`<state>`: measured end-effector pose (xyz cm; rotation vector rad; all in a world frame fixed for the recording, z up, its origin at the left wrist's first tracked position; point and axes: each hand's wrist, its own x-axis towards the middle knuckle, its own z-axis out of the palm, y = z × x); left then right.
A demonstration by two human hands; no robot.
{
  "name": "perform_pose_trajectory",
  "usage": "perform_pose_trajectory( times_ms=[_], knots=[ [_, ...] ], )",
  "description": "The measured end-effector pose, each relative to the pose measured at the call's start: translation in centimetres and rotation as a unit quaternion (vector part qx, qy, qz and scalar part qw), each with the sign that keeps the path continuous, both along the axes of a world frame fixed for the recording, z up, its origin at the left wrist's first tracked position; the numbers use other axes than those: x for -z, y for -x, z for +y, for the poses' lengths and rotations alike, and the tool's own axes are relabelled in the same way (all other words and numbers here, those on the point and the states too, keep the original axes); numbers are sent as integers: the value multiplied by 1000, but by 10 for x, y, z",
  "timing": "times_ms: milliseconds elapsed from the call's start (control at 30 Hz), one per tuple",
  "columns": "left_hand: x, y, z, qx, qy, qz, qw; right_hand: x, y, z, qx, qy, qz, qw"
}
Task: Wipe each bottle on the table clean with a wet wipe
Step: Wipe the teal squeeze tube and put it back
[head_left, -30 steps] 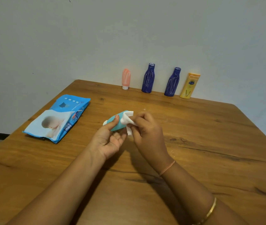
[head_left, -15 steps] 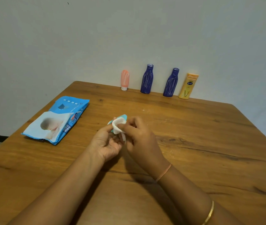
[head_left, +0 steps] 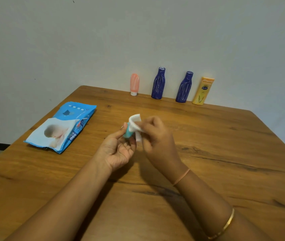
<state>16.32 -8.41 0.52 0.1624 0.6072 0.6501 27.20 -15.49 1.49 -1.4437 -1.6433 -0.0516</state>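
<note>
My left hand (head_left: 119, 148) pinches a small teal bottle (head_left: 127, 132) between thumb and fingers above the middle of the wooden table (head_left: 225, 153). My right hand (head_left: 157, 136) grips a white wet wipe (head_left: 136, 123) folded over the bottle's upper end. Along the far edge, by the wall, stand a pink tube (head_left: 134, 84), two dark blue bottles (head_left: 158, 83) (head_left: 184, 87) and a yellow bottle (head_left: 203, 91), all upright and apart from my hands.
A blue pack of wet wipes (head_left: 63, 126) lies flat on the table to the left of my hands. The grey wall (head_left: 138, 32) rises right behind the row of bottles. The table's left edge drops to the floor.
The wipe has slid along the teal bottle toward its upper end, and more of the teal body shows below it. Both hands stay at the table's middle.
</note>
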Motion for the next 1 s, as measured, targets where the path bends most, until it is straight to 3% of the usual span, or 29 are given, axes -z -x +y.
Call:
perform_pose_trajectory(
  times_ms=[133,433,633,767,900,1000],
  knots=[
    [-2,-1,1,39,5,-2,999,20,7,-7,-3,-34,-190,981],
    [-4,0,-1,24,-28,-14,999,19,-4,-1,28,-108,-232,966],
    [-5,7,0,39,-72,-17,996,13,-6,2,12,-120,-77,990],
    [-1,7,-7,65,-136,24,988,-2,-20,13,5,-26,83,996],
    [-1,4,-10,54,-205,92,973,-3,-33,17,39,87,178,979],
    [-4,3,-8,7,-196,101,975,-2,-37,14,60,128,316,938]
  ],
)
